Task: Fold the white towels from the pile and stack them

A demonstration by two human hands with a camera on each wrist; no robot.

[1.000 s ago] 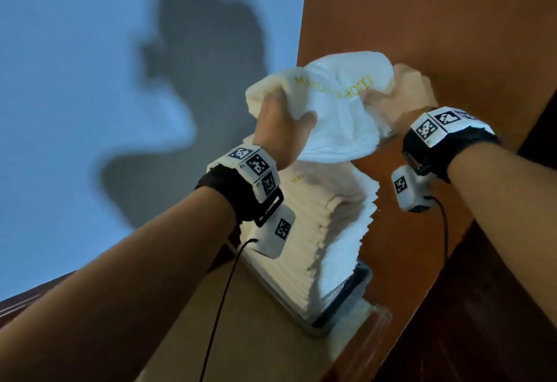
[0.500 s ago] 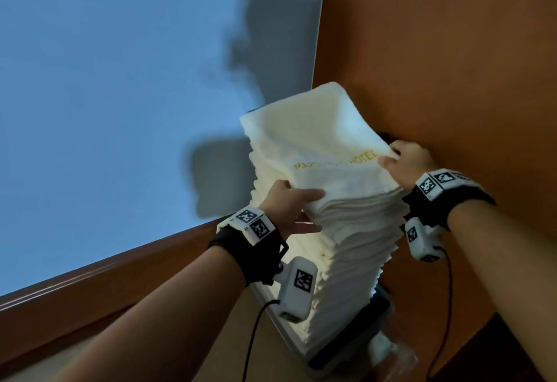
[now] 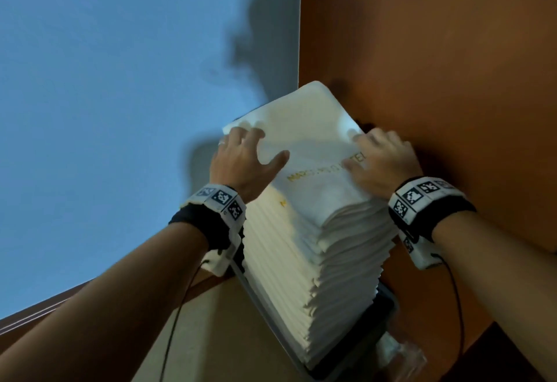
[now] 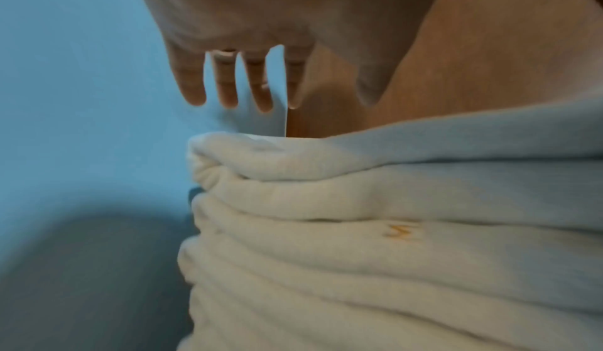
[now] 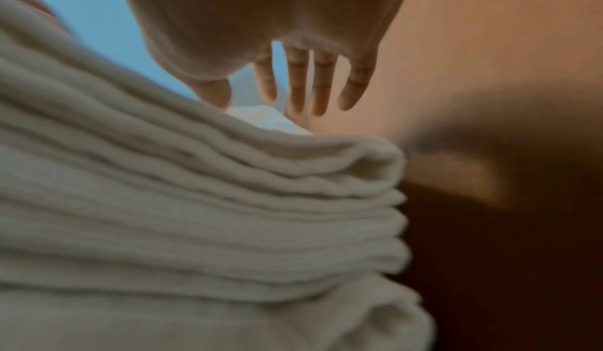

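Hands lie flat on the top towel (image 3: 307, 152) of our tall stack of folded white towels (image 3: 313, 276). Our left hand (image 3: 241, 161) rests on its left edge with fingers spread and straight; our right hand (image 3: 382, 161) rests on its right edge, also with straight, loose fingers, and covers the end of the yellow lettering (image 3: 325, 167). Neither hand pinches the cloth. In the wrist views the fingers (image 4: 225, 83) hang straight above the towel layers. The stack stands in a dark tray (image 3: 361, 351) on the desk (image 3: 211, 336), in the corner between the blue wall (image 3: 120, 110) and the orange-brown panel (image 3: 437, 65), which it nearly touches.
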